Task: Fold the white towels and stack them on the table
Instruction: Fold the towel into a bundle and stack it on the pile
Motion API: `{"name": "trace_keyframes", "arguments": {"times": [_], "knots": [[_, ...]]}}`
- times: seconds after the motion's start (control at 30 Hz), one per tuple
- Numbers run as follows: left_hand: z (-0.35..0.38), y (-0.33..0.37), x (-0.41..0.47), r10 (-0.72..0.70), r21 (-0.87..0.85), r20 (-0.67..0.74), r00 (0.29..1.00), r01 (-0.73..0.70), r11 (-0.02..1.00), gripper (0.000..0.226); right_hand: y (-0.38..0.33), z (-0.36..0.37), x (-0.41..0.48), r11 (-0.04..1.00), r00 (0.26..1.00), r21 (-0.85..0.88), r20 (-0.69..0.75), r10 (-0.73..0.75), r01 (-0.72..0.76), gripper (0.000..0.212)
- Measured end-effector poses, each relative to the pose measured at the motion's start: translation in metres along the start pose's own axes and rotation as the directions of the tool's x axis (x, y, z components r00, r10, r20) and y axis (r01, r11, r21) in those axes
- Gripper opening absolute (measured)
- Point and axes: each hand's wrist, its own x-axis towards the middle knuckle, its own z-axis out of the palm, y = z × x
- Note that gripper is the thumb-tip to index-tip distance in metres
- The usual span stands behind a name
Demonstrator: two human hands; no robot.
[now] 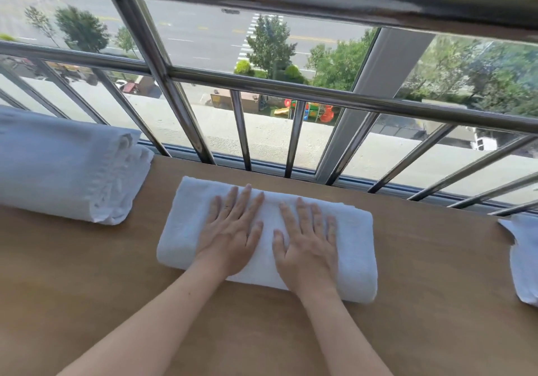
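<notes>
Table point(407, 303): brown wooden top, set against a window.
Towel point(352, 247): white, folded into a thick rectangle, lying flat at the middle of the table near its far edge.
Left hand point(233, 230): palm down on the towel's left half, fingers straight and slightly spread, gripping nothing.
Right hand point(308, 239): palm down on the towel's right half, just beside the left hand, fingers straight and spread, gripping nothing.
Stack point(64, 169): folded white towels piled at the table's far left, apart from the middle towel.
Loose towel point(524, 259): white, at the right edge, partly out of view.
Bars point(241, 131): metal railing across the window, behind the table.
</notes>
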Motion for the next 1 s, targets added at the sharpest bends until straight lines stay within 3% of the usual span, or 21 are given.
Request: {"name": "trace_keyframes", "arguments": {"times": [0.17, 0.23, 0.4, 0.63, 0.83, 1.0], "knots": [[-0.001, -0.032, -0.005, -0.229, -0.003, -0.053, 0.972, 0.229, 0.973, 0.059, 0.043, -0.005, -0.004, 0.969, 0.969, -0.06, 0.037, 0.243, -0.241, 0.061], [-0.002, -0.042, -0.004, -0.313, -0.004, -0.049, 0.948, 0.314, 0.95, 0.059, 0.055, -0.011, -0.005, 0.938, 0.935, 0.013, 0.08, 0.345, -0.348, 0.06], [-0.011, -0.051, -0.003, -0.558, -0.256, 0.043, 0.829, 0.549, 0.796, 0.068, 0.055, -0.023, -0.008, 0.879, 0.901, 0.201, 0.106, 0.42, -0.433, 0.061], [-0.018, -0.058, 0.002, -0.638, -0.407, 0.036, 0.769, 0.594, 0.693, 0.071, 0.058, -0.027, -0.003, 0.76, 0.816, 0.3, 0.17, 0.552, -0.576, 0.066], [-0.021, -0.08, 0.006, -0.702, -0.473, 0.232, 0.674, 0.709, 0.523, 0.111, 0.057, -0.029, -0.002, 0.711, 0.802, 0.379, 0.198, 0.564, -0.593, 0.073], [-0.03, -0.092, 0.006, -0.649, -0.507, 0.363, 0.668, 0.726, 0.464, 0.12, 0.066, -0.031, -0.008, 0.681, 0.815, 0.459, 0.211, 0.539, -0.57, 0.075]]}}
